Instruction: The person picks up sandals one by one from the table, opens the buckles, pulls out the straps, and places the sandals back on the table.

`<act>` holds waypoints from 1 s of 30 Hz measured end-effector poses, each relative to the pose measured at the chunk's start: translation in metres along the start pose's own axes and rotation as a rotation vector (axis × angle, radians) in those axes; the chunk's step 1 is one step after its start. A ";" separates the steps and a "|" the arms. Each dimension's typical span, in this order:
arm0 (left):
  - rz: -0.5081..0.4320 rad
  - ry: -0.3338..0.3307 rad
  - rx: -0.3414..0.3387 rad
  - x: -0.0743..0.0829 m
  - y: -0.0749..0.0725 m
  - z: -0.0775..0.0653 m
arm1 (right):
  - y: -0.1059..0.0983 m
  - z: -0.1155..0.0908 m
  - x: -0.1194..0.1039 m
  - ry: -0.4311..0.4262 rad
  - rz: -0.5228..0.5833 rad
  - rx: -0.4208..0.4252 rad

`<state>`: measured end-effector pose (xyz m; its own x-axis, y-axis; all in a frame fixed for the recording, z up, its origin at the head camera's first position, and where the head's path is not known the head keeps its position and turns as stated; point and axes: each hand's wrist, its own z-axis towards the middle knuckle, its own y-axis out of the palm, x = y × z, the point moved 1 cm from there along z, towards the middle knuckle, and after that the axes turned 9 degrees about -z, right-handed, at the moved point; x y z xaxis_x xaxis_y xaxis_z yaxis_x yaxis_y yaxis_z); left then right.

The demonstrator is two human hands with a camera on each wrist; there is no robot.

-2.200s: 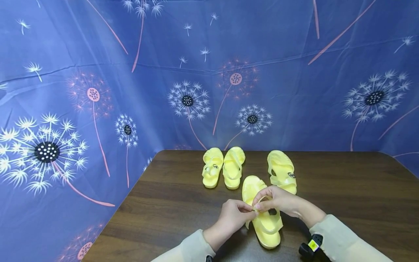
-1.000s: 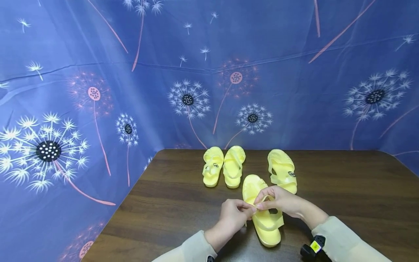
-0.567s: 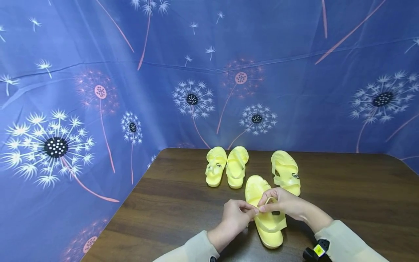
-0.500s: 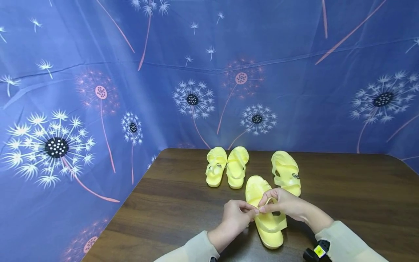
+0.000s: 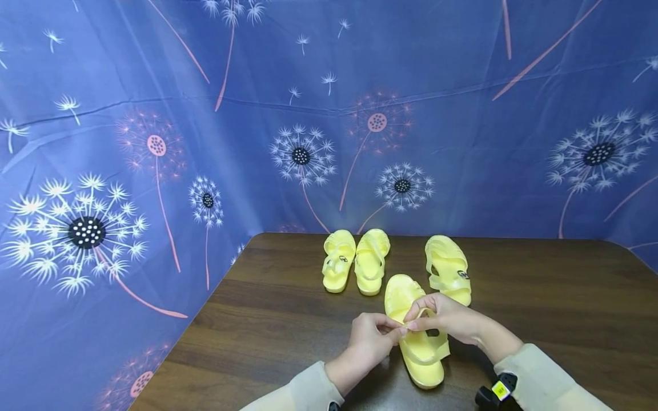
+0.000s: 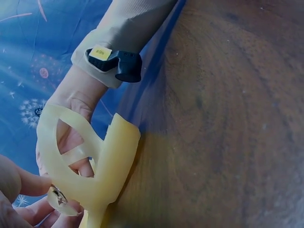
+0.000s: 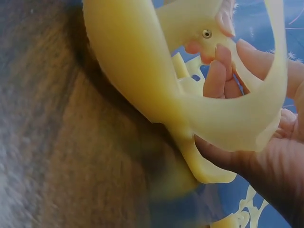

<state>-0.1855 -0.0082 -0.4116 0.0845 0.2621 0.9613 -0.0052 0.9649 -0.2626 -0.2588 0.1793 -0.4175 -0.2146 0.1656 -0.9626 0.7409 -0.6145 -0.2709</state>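
Note:
A yellow sandal (image 5: 422,371) stands on the table near me, its toe pointing away. My left hand (image 5: 369,341) pinches the end of its strap at the left side, between thumb and fingers. From the right, my right hand (image 5: 452,321) reaches over the sandal and grips the same strap beside the left fingertips. A round metal-trimmed button (image 6: 59,195) sits at the left fingertips in the left wrist view. The right wrist view shows a small metal rivet (image 7: 206,33) on the strap, close to both hands' fingers. Fingers partly cover the joined area.
A pair of yellow sandals, one on the left (image 5: 335,281) and one beside it (image 5: 369,267), stands at the table's back edge. Another sandal (image 5: 448,265) lies just beyond my right hand. A blue dandelion-print cloth (image 5: 329,74) hangs behind the brown wooden table (image 5: 555,308).
The head view has shifted slightly, moving everything a little to the right in the picture. Both hands keep their hold on the strap, and the sandals stay in place.

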 end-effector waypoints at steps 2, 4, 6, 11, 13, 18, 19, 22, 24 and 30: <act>0.002 0.008 -0.018 0.000 -0.001 0.000 | -0.001 0.001 0.001 -0.008 0.001 -0.013; 0.007 0.014 -0.030 0.000 -0.002 0.001 | -0.002 0.002 0.002 -0.012 0.007 -0.029; 0.017 0.016 -0.038 0.000 -0.003 0.001 | -0.003 0.003 0.003 -0.009 0.015 -0.047; 0.029 0.027 -0.044 -0.001 -0.004 0.001 | -0.005 0.005 0.003 -0.004 0.025 -0.064; 0.021 0.027 -0.043 -0.002 -0.004 0.002 | -0.006 0.005 0.002 0.001 0.018 -0.061; -0.013 -0.008 -0.044 -0.005 -0.002 0.005 | -0.008 0.006 0.000 0.019 -0.046 -0.066; -0.019 -0.015 -0.043 -0.006 -0.001 0.006 | -0.008 0.007 -0.001 0.017 -0.065 -0.071; -0.024 -0.036 -0.026 -0.008 -0.002 0.007 | -0.010 0.011 -0.003 -0.002 -0.129 -0.085; -0.016 -0.039 -0.011 -0.008 -0.003 0.008 | -0.010 0.014 -0.005 -0.023 -0.179 -0.088; -0.019 -0.026 -0.049 -0.006 -0.009 0.007 | -0.011 0.016 -0.007 -0.039 -0.310 -0.092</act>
<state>-0.1928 -0.0185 -0.4140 0.0578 0.2444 0.9680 0.0450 0.9680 -0.2470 -0.2754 0.1728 -0.4078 -0.4617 0.3035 -0.8335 0.6907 -0.4666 -0.5525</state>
